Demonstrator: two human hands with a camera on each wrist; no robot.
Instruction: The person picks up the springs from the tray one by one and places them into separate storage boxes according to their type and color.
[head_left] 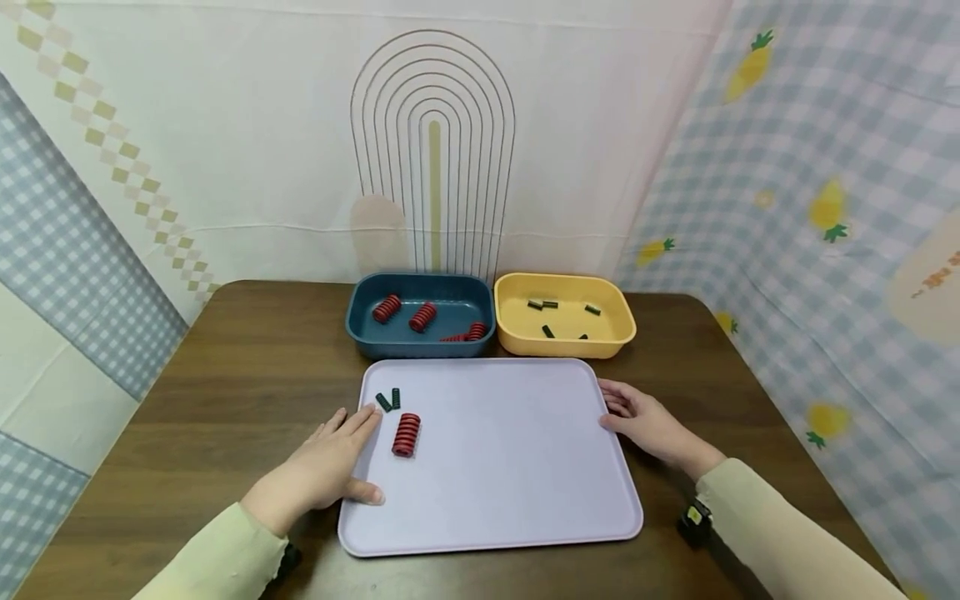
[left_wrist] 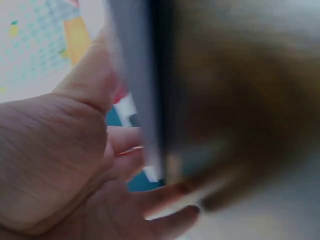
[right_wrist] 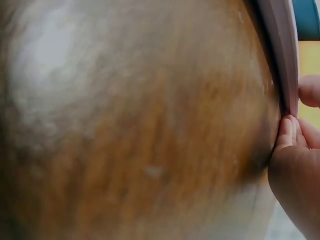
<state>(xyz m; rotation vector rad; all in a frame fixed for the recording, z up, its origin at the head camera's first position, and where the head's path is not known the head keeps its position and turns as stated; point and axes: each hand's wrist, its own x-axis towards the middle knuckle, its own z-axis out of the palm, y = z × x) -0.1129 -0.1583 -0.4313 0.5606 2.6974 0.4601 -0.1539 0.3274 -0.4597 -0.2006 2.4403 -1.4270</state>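
Note:
A pale lilac tray lies on the table. My left hand rests over its left edge, fingers nearly straight and thumb on the tray's surface. At the right edge, my right hand grips the rim with bent fingers and thumb; the right wrist view shows its fingertips against the tray's side. On the tray's left part lie one red coil spring and two small dark green springs, close to my left fingertips. The left wrist view is blurred, with the tray edge-on beside my left hand.
Behind the tray stand a blue bin with several red springs and a yellow bin with several small green springs. The brown wooden table extends on both sides. Patterned cloth hangs at the back and sides.

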